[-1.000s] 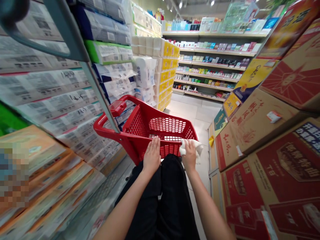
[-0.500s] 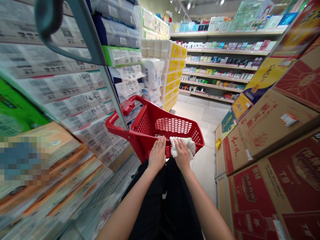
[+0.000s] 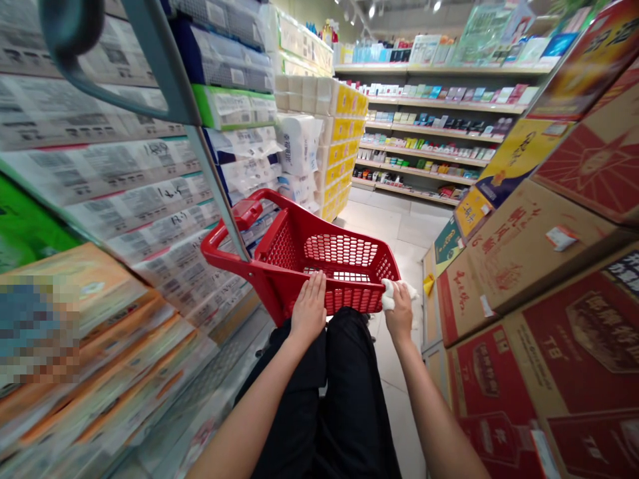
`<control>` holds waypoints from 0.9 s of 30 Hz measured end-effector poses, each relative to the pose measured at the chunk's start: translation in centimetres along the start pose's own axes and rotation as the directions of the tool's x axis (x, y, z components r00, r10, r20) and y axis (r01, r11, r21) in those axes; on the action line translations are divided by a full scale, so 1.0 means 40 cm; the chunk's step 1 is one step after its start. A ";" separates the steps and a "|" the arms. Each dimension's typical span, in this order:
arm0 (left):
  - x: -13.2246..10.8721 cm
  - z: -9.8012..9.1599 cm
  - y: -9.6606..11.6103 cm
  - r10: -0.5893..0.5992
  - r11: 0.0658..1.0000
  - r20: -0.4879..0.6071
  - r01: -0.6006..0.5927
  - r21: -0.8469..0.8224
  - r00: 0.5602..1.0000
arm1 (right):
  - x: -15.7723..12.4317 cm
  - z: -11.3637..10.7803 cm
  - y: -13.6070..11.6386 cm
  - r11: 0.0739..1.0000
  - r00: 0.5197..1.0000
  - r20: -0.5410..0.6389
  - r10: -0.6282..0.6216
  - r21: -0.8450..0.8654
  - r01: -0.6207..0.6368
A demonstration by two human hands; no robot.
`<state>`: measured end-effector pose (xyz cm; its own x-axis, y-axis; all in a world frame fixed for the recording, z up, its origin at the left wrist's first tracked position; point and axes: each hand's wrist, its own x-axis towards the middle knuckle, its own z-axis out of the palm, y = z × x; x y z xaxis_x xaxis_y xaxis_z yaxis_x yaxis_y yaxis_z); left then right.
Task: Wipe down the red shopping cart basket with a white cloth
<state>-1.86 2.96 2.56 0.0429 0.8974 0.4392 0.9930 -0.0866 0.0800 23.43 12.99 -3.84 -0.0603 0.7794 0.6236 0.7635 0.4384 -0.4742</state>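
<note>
Left fingers (image 3: 313, 286): straight, on red basket (image 3: 349, 284) | right fingers (image 3: 401, 293): bent over cloth (image 3: 388, 297)

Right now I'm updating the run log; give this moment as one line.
left hand: on near rim of red basket | right hand: holding white cloth at rim's right end | gray handle: above basket

The left arm (image 3: 259, 399) is slanting inward from the lower edge, its wrist (image 3: 295, 340) sitting nearly straight; the left hand (image 3: 308, 309) is lying palm down, its fingers (image 3: 314, 285) pointing forward and resting close together; the right arm (image 3: 434, 406) is slanting inward from the opposite side; the right hand (image 3: 399, 316) is gripping with fingers curling forward, well apart from the left; the legs (image 3: 352, 379) are showing between the arms
</note>
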 end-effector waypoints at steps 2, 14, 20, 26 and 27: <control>-0.001 0.003 0.000 0.000 1.000 -0.012 -0.001 -0.004 1.000 | -0.004 0.019 -0.062 0.997 0.998 -0.016 0.056 -0.045 -0.057; 0.001 0.005 -0.008 0.006 1.000 -0.005 -0.006 0.003 1.000 | -0.015 0.110 -0.361 0.979 0.961 0.189 -0.204 0.066 0.194; 0.000 -0.002 -0.003 0.012 1.000 0.002 -0.012 -0.003 1.000 | -0.014 0.051 -0.221 0.964 0.949 0.189 -0.252 -0.033 0.263; 0.000 0.001 -0.003 0.003 1.000 -0.009 -0.003 -0.027 1.000 | -0.011 -0.012 -0.017 0.989 0.986 0.082 -0.144 -0.025 0.146; 0.000 0.002 -0.004 0.005 1.000 -0.014 -0.006 -0.030 1.000 | -0.009 -0.020 0.011 0.991 0.989 0.066 -0.135 0.003 0.135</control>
<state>-2.00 3.01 2.48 0.0467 0.8909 0.4518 0.9891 -0.1046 0.1040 24.30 12.55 -3.80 -0.2048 0.7410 0.6395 0.7465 0.5408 -0.3876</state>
